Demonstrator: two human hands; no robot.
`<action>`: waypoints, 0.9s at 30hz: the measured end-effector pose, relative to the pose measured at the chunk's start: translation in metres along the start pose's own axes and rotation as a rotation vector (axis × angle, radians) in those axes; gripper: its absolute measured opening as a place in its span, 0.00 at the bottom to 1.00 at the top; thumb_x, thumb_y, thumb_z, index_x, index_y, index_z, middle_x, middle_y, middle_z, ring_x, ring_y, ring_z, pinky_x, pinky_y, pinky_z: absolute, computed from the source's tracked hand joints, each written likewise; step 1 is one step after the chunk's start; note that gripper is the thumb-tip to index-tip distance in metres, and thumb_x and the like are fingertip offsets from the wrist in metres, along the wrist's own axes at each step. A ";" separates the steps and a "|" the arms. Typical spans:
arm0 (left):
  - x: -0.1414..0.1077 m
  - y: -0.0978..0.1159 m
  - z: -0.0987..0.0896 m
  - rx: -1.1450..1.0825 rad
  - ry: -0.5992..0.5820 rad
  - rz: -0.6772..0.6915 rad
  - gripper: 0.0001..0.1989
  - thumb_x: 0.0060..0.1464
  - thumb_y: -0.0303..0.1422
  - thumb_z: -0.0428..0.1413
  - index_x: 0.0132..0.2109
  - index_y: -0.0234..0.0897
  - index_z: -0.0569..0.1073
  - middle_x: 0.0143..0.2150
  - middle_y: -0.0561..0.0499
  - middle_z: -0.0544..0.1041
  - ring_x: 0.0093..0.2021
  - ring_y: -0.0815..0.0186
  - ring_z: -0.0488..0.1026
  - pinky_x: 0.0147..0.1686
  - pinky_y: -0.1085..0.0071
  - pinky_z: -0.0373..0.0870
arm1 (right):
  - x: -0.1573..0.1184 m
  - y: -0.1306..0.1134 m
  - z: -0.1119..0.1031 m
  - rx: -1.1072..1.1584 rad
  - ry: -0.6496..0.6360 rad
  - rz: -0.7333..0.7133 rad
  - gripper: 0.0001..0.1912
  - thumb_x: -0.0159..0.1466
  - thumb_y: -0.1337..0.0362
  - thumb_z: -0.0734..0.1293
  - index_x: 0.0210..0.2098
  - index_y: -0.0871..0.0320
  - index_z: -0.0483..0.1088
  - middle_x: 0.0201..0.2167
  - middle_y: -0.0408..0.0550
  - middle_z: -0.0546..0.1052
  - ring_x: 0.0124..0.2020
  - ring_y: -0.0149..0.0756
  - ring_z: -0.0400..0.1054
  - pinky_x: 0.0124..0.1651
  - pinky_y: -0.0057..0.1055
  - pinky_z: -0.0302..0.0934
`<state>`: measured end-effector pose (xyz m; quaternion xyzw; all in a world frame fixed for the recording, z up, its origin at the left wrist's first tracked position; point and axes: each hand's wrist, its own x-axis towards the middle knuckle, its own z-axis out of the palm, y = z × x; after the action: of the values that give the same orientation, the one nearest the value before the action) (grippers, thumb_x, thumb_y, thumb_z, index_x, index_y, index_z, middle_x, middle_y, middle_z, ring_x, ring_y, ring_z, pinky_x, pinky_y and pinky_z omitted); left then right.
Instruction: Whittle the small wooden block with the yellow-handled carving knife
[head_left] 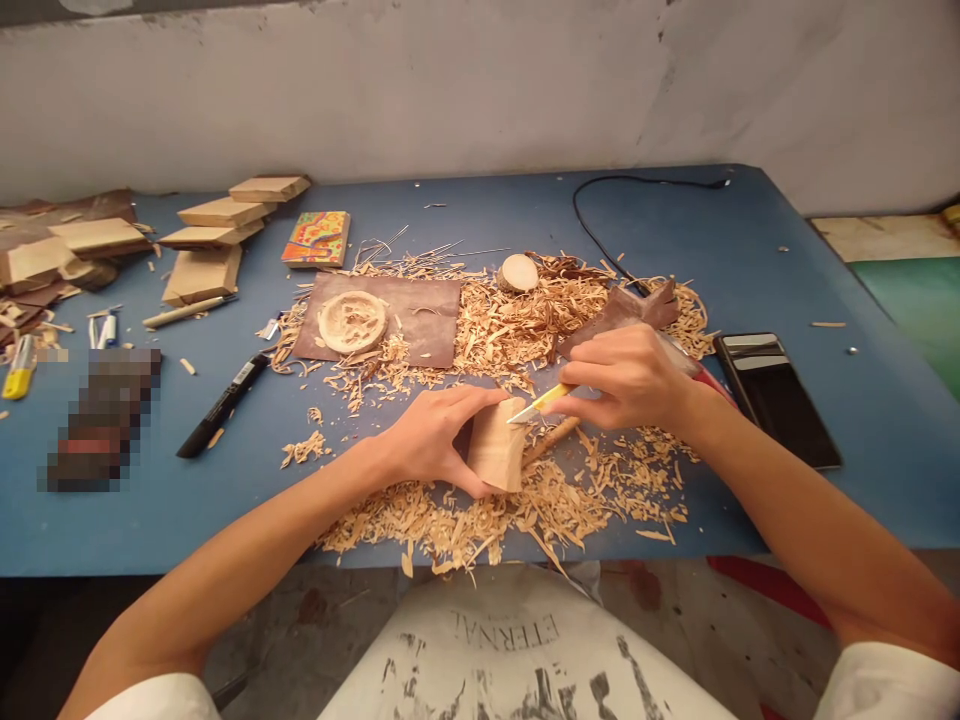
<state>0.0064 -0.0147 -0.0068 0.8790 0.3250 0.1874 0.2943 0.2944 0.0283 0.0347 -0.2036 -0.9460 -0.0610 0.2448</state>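
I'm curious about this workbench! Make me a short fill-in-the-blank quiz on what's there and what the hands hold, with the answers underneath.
1. The left hand grips a block made of ____.
2. The right hand holds a knife whose handle is coloured ____.
3. Of the two hands, the black phone lies nearer the ____ one.
4. The colour of the tabletop is ____.

Missing words: wood; yellow; right; blue.

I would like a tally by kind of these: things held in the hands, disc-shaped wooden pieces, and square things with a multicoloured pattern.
Pale wooden block, in the left hand: 1
Yellow-handled knife, in the right hand: 1
Disc-shaped wooden pieces: 2
Multicoloured square thing: 1
Total: 5
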 end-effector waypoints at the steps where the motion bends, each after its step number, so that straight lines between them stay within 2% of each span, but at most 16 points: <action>1: 0.000 0.000 0.000 0.002 0.000 0.006 0.46 0.37 0.47 0.71 0.62 0.38 0.66 0.58 0.39 0.79 0.54 0.48 0.79 0.52 0.53 0.76 | -0.002 0.002 0.000 -0.020 0.003 0.004 0.22 0.67 0.46 0.70 0.25 0.55 0.68 0.19 0.40 0.67 0.21 0.29 0.58 0.27 0.35 0.49; 3: -0.001 -0.001 -0.001 0.005 -0.005 0.018 0.47 0.36 0.49 0.71 0.63 0.38 0.66 0.58 0.38 0.78 0.54 0.47 0.79 0.52 0.52 0.76 | -0.005 0.006 0.001 -0.037 0.029 0.026 0.22 0.67 0.46 0.70 0.26 0.55 0.69 0.19 0.40 0.68 0.22 0.30 0.60 0.28 0.34 0.50; 5: -0.001 -0.001 -0.001 0.005 -0.007 0.016 0.48 0.36 0.50 0.71 0.63 0.38 0.66 0.58 0.38 0.78 0.54 0.47 0.79 0.51 0.52 0.77 | -0.007 0.010 0.000 -0.015 0.113 0.088 0.22 0.68 0.46 0.68 0.26 0.54 0.70 0.19 0.40 0.70 0.21 0.30 0.62 0.28 0.33 0.51; 7: -0.002 0.000 -0.001 0.001 0.009 0.000 0.48 0.36 0.49 0.72 0.63 0.39 0.66 0.58 0.39 0.78 0.54 0.47 0.79 0.52 0.52 0.77 | -0.007 0.011 0.000 0.029 0.220 0.196 0.23 0.68 0.45 0.68 0.26 0.54 0.70 0.19 0.40 0.71 0.21 0.29 0.62 0.28 0.33 0.52; 9: -0.001 0.002 0.000 0.003 0.048 -0.036 0.49 0.36 0.48 0.72 0.64 0.40 0.65 0.59 0.40 0.77 0.55 0.47 0.78 0.53 0.52 0.76 | -0.003 0.006 0.000 0.083 0.262 0.320 0.25 0.66 0.42 0.69 0.25 0.54 0.69 0.18 0.40 0.70 0.20 0.28 0.60 0.26 0.32 0.51; 11: -0.001 0.004 0.001 0.008 0.108 -0.079 0.50 0.36 0.47 0.73 0.65 0.41 0.63 0.60 0.40 0.77 0.56 0.47 0.78 0.53 0.52 0.76 | 0.003 -0.006 0.002 0.156 0.216 0.403 0.27 0.62 0.39 0.71 0.23 0.55 0.68 0.17 0.38 0.67 0.18 0.27 0.56 0.25 0.31 0.49; 13: -0.001 0.007 0.002 0.018 0.176 -0.122 0.52 0.36 0.46 0.73 0.66 0.41 0.61 0.61 0.40 0.76 0.57 0.46 0.77 0.53 0.52 0.77 | 0.009 -0.021 0.005 0.247 0.139 0.426 0.28 0.62 0.39 0.72 0.23 0.56 0.68 0.16 0.38 0.67 0.18 0.26 0.56 0.24 0.30 0.49; 16: -0.002 0.010 0.003 0.051 0.272 -0.160 0.50 0.36 0.45 0.73 0.65 0.39 0.62 0.60 0.38 0.76 0.57 0.46 0.77 0.54 0.52 0.77 | 0.016 -0.043 0.011 0.353 0.050 0.458 0.24 0.62 0.42 0.73 0.28 0.58 0.74 0.20 0.40 0.74 0.19 0.26 0.61 0.26 0.29 0.52; 19: -0.002 0.011 0.006 0.091 0.326 -0.180 0.48 0.38 0.44 0.72 0.64 0.38 0.62 0.57 0.39 0.77 0.55 0.47 0.78 0.51 0.53 0.78 | 0.018 -0.058 0.014 0.410 0.008 0.513 0.19 0.61 0.48 0.74 0.32 0.58 0.76 0.21 0.40 0.75 0.20 0.26 0.62 0.27 0.28 0.53; 23: -0.001 0.011 0.008 0.096 0.373 -0.157 0.48 0.37 0.45 0.74 0.63 0.39 0.62 0.55 0.40 0.78 0.54 0.47 0.78 0.51 0.53 0.78 | 0.022 -0.064 0.011 0.507 -0.037 0.653 0.09 0.61 0.59 0.72 0.32 0.59 0.76 0.21 0.40 0.74 0.20 0.26 0.61 0.26 0.27 0.52; 27: 0.001 0.012 0.003 -0.065 0.429 -0.163 0.47 0.40 0.50 0.73 0.62 0.40 0.63 0.56 0.39 0.77 0.54 0.48 0.78 0.52 0.51 0.77 | 0.022 -0.054 0.010 0.607 -0.065 0.794 0.13 0.64 0.55 0.70 0.35 0.60 0.79 0.21 0.42 0.74 0.21 0.27 0.58 0.24 0.28 0.50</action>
<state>0.0142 -0.0222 -0.0009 0.7799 0.4438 0.3559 0.2610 0.2499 -0.0107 0.0355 -0.4694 -0.7777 0.3212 0.2679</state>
